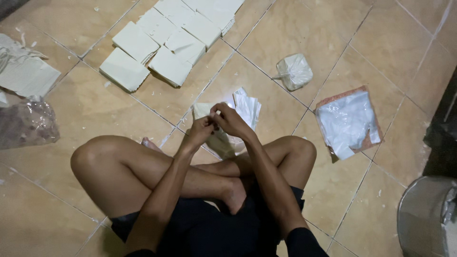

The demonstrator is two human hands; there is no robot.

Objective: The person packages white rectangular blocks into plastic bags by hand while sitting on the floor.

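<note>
I sit cross-legged on a tan tiled floor. My left hand (201, 129) and my right hand (230, 120) meet in front of my shins, both pinching the top of a clear plastic bag (220, 141) that holds a pale block. The bag hangs between my hands and rests near my feet. A small stack of thin clear bags (248, 107) lies just beyond my right hand.
Several pale rectangular slabs (169, 40) lie in rows at the top. A tied filled bag (294, 71) sits top right of centre. A flat pile of plastic sheets on a brown board (347, 123) lies right. A metal bucket (424, 216) stands bottom right; bags (26, 124) lie left.
</note>
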